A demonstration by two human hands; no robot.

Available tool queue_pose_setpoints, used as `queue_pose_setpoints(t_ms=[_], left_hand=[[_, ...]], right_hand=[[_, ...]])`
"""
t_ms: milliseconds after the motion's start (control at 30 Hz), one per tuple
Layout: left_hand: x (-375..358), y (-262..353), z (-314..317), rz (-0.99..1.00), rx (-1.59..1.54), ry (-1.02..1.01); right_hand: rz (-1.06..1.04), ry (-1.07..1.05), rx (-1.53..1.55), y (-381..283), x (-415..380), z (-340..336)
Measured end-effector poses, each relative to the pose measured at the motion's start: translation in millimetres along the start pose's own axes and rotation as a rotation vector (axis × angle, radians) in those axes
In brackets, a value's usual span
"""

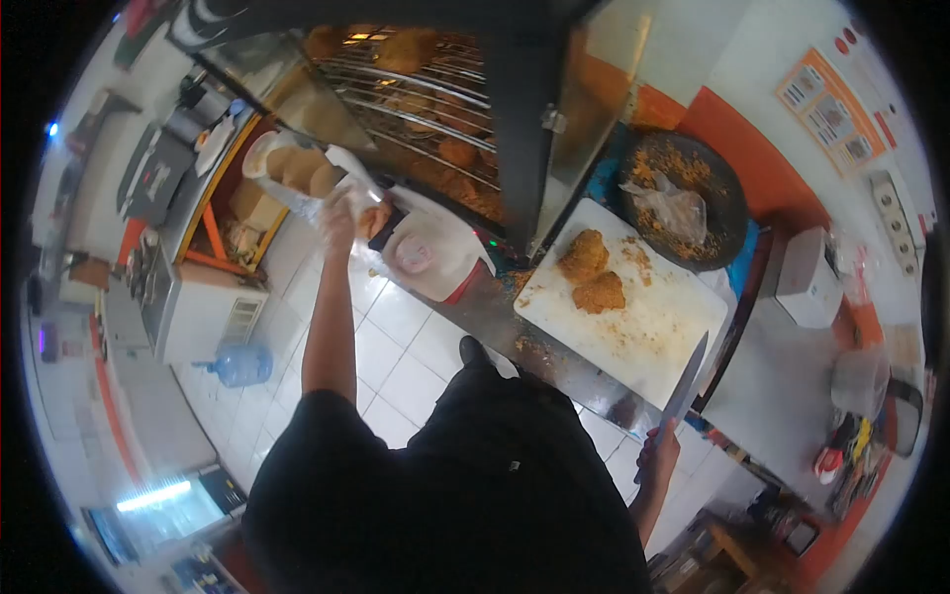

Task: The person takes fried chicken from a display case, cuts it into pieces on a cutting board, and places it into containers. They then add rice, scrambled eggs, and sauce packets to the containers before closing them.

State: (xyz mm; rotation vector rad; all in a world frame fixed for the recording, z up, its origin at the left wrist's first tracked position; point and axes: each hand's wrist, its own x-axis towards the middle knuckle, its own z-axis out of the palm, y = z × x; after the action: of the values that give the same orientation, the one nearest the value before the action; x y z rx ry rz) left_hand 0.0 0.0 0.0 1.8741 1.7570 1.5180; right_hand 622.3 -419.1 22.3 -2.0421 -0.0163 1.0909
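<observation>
My right hand [657, 453] is closed round the handle of a long kitchen knife [688, 374]. Its blade points up past the near right corner of a white cutting board [658, 332]. Two pieces of browned, breaded fried food [584, 255] lie on the board among crumbs. Off to the left, my left hand [339, 226] is stretched out and blurred by motion, so its fingers do not show clearly. Close beside it are a white tray [445, 252], a small reddish-brown piece [373, 220] and pale round buns [300, 170].
A heated cabinet [524, 109] with wire racks of browned food stands ahead, its glass door swung out. A dark round pan [727, 188] holds crumbs and a crumpled plastic bag [673, 213]. A blue water jug [244, 365] lies on the tiled floor. A power strip [894, 220] hangs at right.
</observation>
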Motion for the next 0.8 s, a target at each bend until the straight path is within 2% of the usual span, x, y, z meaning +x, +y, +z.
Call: queue_pose_setpoints(t_ms=[33,67,100,167,233,267,300,367,400,467,533,633,733,800], left_hand=[[-1.3,2.7,21.2,-0.001,-0.036,-0.021],[2.1,54.1,-1.8,0.050,0.003,-0.004],[9.7,114.1,-27.5,0.101,0.043,0.015],[-33.8,178.3,5.6,0.031,-0.179,0.033],[-44.2,237.7,25.1,-0.016,-0.344,-0.005],[-26.0,252.5,19.6,0.296,-0.023,-0.088],[-9.2,265.3,24.5,0.395,0.064,-0.027],[26.0,291.9,29.1,0.427,0.049,0.062],[45.5,313.3,27.1,0.463,0.182,0.099],[85.0,317.9,40.3,0.420,0.104,-0.001],[110.9,310.6,51.1,0.436,0.681,-0.230],[141.4,254.7,90.1,0.335,0.541,-0.110],[173.0,248.6,94.0,0.329,0.942,-0.233],[192.6,241.3,100.5,0.321,1.060,-0.276]], right_hand=[[-0.039,0.013,0.003,1.1,-4.8,-4.5],[-0.076,0.032,0.007,3.3,-11.9,-9.8],[0.001,-0.028,0.052,34.0,-28.8,37.0],[-0.049,0.000,0.021,18.0,-26.8,28.3],[-0.019,0.011,0.036,9.4,-29.1,29.9],[0.006,0.001,0.048,12.8,-26.8,33.4],[0.031,-0.008,0.053,14.8,-25.8,34.6],[-0.005,-0.038,0.011,15.7,-21.7,40.2],[-0.016,-0.053,0.003,16.6,-16.0,40.8],[-0.073,-0.067,-0.009,9.4,-12.1,44.4],[-0.169,-0.073,-0.021,-0.9,-15.3,51.1],[-0.154,-0.032,-0.040,-1.5,-0.4,49.7],[-0.211,-0.047,-0.061,7.2,11.4,43.7],[-0.197,-0.054,-0.067,4.7,4.0,46.4]])
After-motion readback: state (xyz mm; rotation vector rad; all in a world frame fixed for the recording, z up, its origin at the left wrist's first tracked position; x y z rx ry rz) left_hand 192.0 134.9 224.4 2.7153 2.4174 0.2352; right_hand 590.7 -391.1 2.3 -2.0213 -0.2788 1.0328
